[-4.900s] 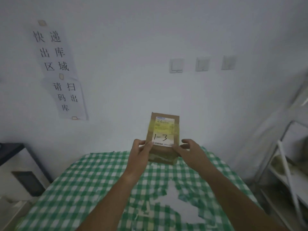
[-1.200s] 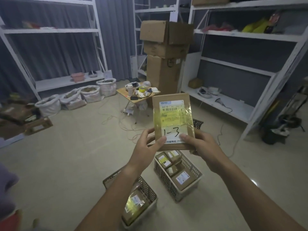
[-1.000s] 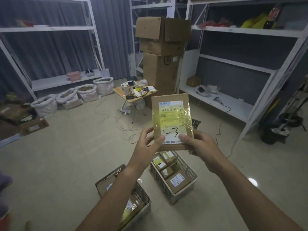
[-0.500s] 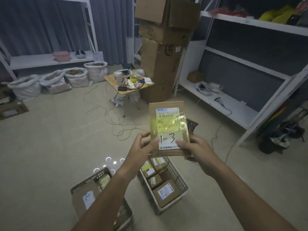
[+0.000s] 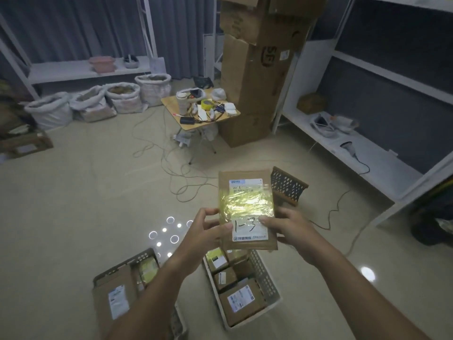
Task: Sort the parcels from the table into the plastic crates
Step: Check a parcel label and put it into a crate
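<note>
Far left, a row of white sacks sat on the floor under a white shelf. Closer to us, the left crate was on the floor, packed with cardboard parcels, partly hidden by our left forearm. Our left hand had the thumb pressed on the front of the parcel and the fingers curled behind its left edge. We held that parcel up over the floor, just above the middle crate, with its label facing us, "1-3" handwritten on it and yellow tape across the middle. The middle crate already had a few labelled parcels lying in it. Our right hand gripped the parcel's right edge the same way, thumb on the label. A third, darker crate peeked out from behind the parcel. Further back were a small cluttered desk with cables trailing off it, a tall stack of cardboard boxes, and white shelving on the right.
</note>
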